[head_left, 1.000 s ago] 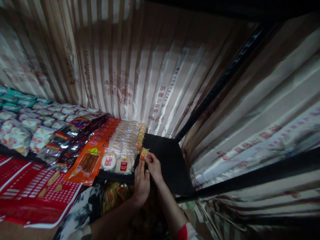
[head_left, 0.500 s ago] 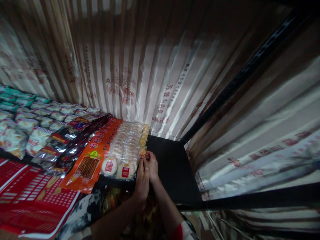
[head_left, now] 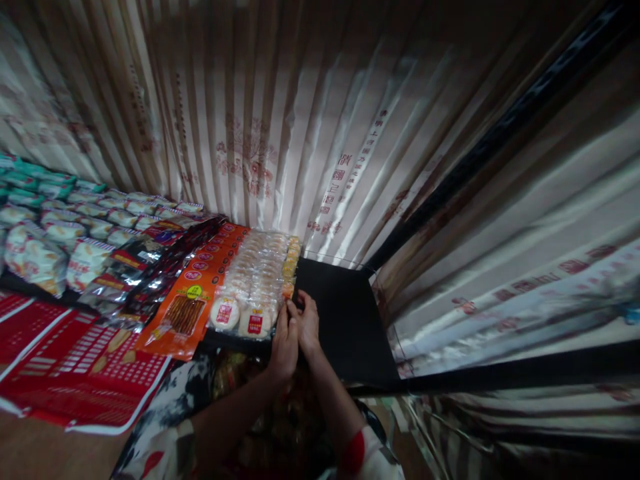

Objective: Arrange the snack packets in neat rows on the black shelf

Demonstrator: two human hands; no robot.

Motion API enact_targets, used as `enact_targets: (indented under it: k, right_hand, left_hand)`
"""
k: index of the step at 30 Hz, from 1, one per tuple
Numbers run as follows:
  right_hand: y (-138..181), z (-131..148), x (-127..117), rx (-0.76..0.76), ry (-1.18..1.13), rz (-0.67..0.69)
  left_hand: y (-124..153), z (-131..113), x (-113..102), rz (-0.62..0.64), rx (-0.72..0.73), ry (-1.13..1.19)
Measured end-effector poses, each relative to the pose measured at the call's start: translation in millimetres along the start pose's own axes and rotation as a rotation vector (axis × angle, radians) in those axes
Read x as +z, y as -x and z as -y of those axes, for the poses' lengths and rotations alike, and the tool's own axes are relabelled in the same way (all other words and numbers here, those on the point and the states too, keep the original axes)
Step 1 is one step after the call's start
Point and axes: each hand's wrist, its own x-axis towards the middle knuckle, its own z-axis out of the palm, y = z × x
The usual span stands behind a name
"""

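Note:
My left hand (head_left: 284, 347) and my right hand (head_left: 307, 325) meet at the near end of a row of small yellow packets (head_left: 291, 260). The fingers of both are closed together around the nearest small yellow packet, which they mostly hide. Just left of my hands lie rows of clear-wrapped round white cakes (head_left: 255, 323) with red labels. Beyond these, orange snack bags (head_left: 185, 313) with a window showing brown sticks overlap in a row.
A black shelf board (head_left: 345, 320) extends right of my hands, ending near a dark post (head_left: 430, 193). Dark bags (head_left: 133, 263), white bags (head_left: 90, 263) and green bags (head_left: 55, 187) line the left. A red printed bag (head_left: 90, 373) hangs at the front. Pleated printed curtain (head_left: 300, 133) closes off the back.
The view has shifted slightly, so the shelf goods sit a little higher and further right. My hands stay together at the near end of the yellow row.

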Motion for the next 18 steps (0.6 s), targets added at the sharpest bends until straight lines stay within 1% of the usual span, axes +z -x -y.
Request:
enact_targets:
  k: [2, 4, 7, 9, 11, 13, 16, 18]
  right_hand:
    - [12, 1, -9, -0.016, -0.008, -0.023]
    - [30, 3, -21, -0.026, -0.028, -0.031]
    - [63, 3, -41, -0.006, -0.08, -0.027]
    - [89, -1, -51, 0.018, -0.092, 0.008]
    - [113, -11, -56, 0.018, -0.037, 0.081]
    - [133, -25, -57, -0.004, 0.099, 0.17]
    - [150, -50, -51, 0.041, 0.353, 0.272]
    - [155, -64, -44, 0.122, 0.482, 0.305]
  left_hand:
    - [6, 1, -6, -0.022, -0.004, -0.048]
    - [18, 6, -14, -0.018, 0.032, -0.113]
    - [48, 19, -30, 0.073, 0.148, -0.183]
    - [70, 31, -42, 0.145, 0.174, -0.233]
    - [88, 44, -54, 0.192, 0.125, -0.324]
    - [100, 57, -63, 0.219, 0.021, -0.457]
    - [104, 71, -70, 0.242, -0.098, -0.596]
    - [102, 76, -69, 0.252, -0.101, -0.593]
